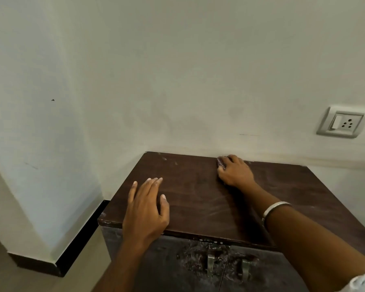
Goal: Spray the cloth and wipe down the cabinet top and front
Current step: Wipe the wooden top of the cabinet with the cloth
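left hand (146,209) flat, fingers spread, on near left of cabinet top (198,199); right hand (235,171) presses cloth (221,161) at far edge by wall (177,81).

Most of the cloth (221,161) is hidden under the right hand (235,171), the cabinet (198,199) doors are cut off by the bottom edge, and the wall socket (343,122) is slightly blurred.
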